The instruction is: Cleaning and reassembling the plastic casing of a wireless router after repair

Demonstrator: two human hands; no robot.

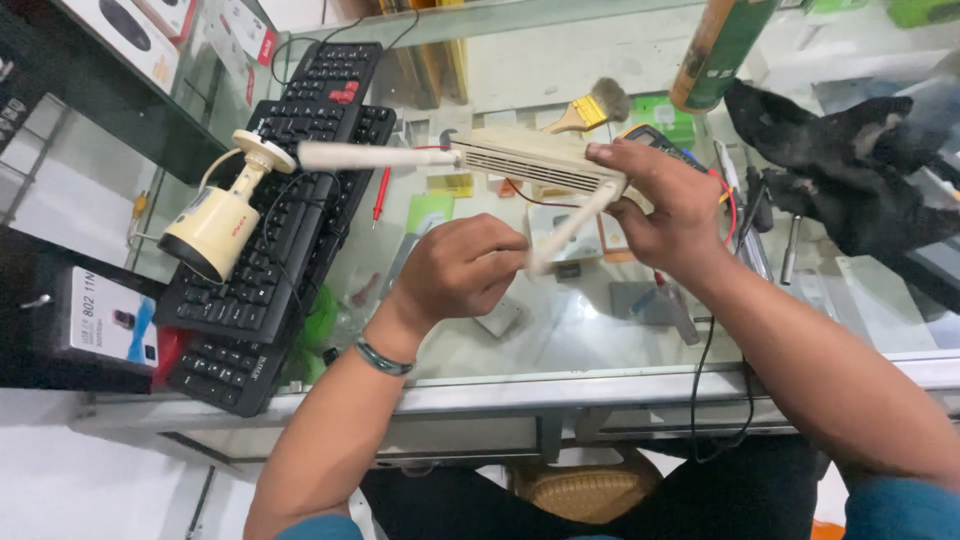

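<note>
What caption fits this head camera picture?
Right hand holds a cream router; left hand grips its antenna above a glass counter.

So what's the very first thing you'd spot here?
Right in the middle, the right hand holds up a cream router with stick antennas, while the left hand pinches one antenna's tip above the glass counter. To the left, a cream security camera lies on top of stacked black keyboards. At the top right, a black cloth sits in a heap.
</note>
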